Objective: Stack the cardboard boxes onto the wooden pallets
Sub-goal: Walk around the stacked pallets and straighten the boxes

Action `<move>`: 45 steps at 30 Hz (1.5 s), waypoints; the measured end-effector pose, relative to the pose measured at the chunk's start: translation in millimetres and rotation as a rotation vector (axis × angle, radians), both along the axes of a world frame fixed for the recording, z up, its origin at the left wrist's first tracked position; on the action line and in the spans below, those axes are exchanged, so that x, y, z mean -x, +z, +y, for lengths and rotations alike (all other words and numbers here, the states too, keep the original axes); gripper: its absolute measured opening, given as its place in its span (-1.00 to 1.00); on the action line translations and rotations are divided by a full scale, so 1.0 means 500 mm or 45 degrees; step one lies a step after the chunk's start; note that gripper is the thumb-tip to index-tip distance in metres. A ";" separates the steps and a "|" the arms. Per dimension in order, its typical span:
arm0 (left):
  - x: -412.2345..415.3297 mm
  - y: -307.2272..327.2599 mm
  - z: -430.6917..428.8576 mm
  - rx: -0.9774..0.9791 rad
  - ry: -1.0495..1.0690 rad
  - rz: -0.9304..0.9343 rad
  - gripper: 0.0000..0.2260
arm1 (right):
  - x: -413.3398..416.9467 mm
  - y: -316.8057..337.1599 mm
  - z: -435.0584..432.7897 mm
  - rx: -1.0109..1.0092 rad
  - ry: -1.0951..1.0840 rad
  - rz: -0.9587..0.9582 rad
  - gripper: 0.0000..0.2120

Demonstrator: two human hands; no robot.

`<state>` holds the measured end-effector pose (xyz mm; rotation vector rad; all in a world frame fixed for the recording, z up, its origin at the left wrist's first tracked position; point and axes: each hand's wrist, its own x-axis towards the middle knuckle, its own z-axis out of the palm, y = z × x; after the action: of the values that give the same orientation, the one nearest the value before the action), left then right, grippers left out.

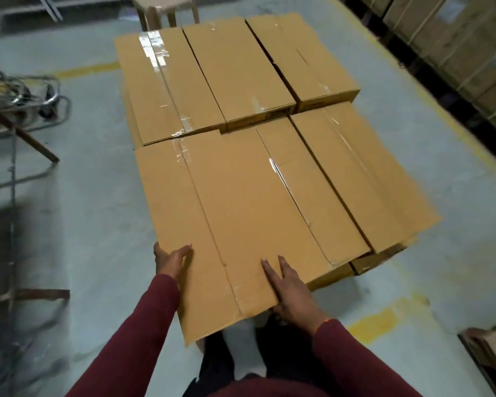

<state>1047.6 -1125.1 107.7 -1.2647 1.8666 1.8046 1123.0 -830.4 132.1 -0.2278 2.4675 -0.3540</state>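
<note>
A long brown cardboard box (212, 224) lies in front of me on the near left of a stack of taped boxes (241, 75). Its near end overhangs toward my feet. My left hand (171, 260) grips its left edge, thumb on top. My right hand (288, 290) holds the near right corner, fingers flat on the lid. Two more long boxes (355, 173) lie to its right, three others behind. The pallet beneath is hidden by the boxes.
A plastic stool (166, 10) stands behind the stack. Metal frames and a wheeled cart (26, 98) are on the left. Strapped cartons (453, 44) line the right wall. A wooden pallet corner (490, 356) shows at bottom right. Yellow floor lines (381, 319) run around the stack.
</note>
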 end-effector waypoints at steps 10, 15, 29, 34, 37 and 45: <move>-0.008 0.005 0.062 0.672 -0.222 -0.223 -0.03 | 0.026 -0.006 0.064 0.196 0.171 -0.089 0.12; -0.032 0.011 0.231 0.991 -0.398 -0.294 -0.23 | 0.109 0.009 0.240 0.527 0.078 -0.060 -0.05; -0.072 -0.054 0.725 1.050 -1.124 -0.423 -0.06 | 0.157 -0.071 0.589 -0.186 0.232 0.067 0.11; -0.063 -0.050 0.717 1.051 -1.142 -0.414 -0.05 | 0.153 -0.079 0.594 -0.174 0.266 0.096 0.09; -0.086 -0.042 0.709 1.096 -1.245 -0.370 -0.13 | 0.144 -0.075 0.612 -0.147 0.325 0.107 0.09; -0.318 -0.006 0.805 0.883 -1.177 -0.206 -0.29 | -0.045 -0.050 0.692 0.189 0.135 0.152 -0.04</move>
<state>1206.6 -722.4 104.9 -0.4590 2.4579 0.5869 1145.3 -484.2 106.8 -0.4520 2.5359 -0.4910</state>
